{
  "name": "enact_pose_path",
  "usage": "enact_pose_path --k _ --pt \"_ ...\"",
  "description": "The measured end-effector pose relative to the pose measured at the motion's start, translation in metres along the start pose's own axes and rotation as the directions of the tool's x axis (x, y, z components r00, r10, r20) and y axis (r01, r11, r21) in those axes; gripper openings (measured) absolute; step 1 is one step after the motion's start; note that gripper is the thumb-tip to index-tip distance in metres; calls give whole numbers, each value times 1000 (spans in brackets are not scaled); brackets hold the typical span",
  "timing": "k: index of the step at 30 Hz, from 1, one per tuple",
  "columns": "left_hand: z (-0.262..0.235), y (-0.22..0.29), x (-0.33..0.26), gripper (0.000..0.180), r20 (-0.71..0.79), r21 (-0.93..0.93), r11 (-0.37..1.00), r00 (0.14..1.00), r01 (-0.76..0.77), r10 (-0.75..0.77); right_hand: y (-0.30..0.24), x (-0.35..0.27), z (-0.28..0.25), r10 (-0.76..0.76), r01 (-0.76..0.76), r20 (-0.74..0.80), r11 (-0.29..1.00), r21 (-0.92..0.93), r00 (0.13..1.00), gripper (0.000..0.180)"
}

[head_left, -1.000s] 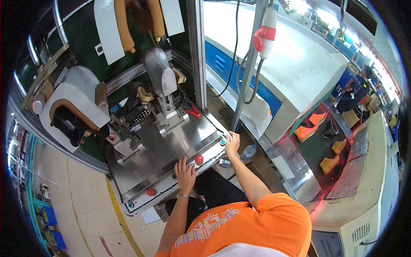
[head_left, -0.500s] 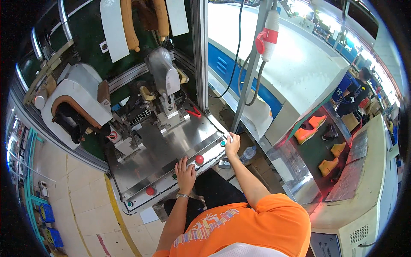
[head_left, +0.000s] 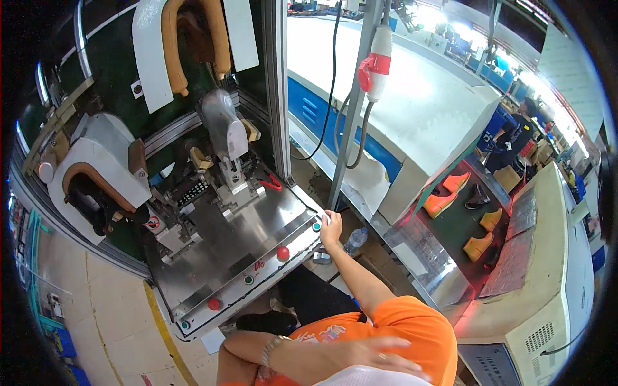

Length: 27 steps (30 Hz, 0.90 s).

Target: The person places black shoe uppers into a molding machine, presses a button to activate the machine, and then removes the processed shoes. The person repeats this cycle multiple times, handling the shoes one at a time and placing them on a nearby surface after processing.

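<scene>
My right hand (head_left: 331, 230) is closed over the right corner of the machine's control panel (head_left: 267, 267), beside a green button (head_left: 317, 227). My left hand (head_left: 360, 359) crosses in front of my orange shirt, off the panel. Motion smears it, but its fingers look stretched out, with nothing seen in them. Along the panel sit a red button (head_left: 283, 253), a second green button (head_left: 249, 280) and another red button (head_left: 214, 303). Behind them, a metal plate (head_left: 248, 222) carries a shoe-shaped metal form (head_left: 225, 125) and clamps.
A white housing with a curved brown pad (head_left: 96, 174) stands at left. Further right, a conveyor bears orange shoes (head_left: 445, 194), tan shoe parts (head_left: 479, 244) and a dark shoe (head_left: 477, 196). A red-and-white plug (head_left: 376, 67) hangs by a post. A bottle (head_left: 355, 239) stands below my right hand.
My left hand has left the front of the panel and swung back across my body. My right hand stays at the panel's corner. The whole view has shifted slightly.
</scene>
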<state>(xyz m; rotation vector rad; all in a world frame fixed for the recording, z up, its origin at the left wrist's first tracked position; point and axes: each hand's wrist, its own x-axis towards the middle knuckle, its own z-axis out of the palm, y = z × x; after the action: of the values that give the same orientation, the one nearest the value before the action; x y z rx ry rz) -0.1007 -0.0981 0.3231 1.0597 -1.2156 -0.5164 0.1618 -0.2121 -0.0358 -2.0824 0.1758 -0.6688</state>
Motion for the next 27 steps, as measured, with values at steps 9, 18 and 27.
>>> enact_pose_path --k 9,18,27 --pt "15 -16 -5 24 208 -125 991 976 -40 65 2 -1 0 8 -8 11 1000 -7 1000 18" --pt "23 -24 3 24 210 -80 992 971 -96 111 4 3 2 4 -4 15 1000 -5 1000 18" --pt "30 -40 5 24 -49 237 958 983 -159 176 -7 0 1 22 -22 108 1000 6 994 25"
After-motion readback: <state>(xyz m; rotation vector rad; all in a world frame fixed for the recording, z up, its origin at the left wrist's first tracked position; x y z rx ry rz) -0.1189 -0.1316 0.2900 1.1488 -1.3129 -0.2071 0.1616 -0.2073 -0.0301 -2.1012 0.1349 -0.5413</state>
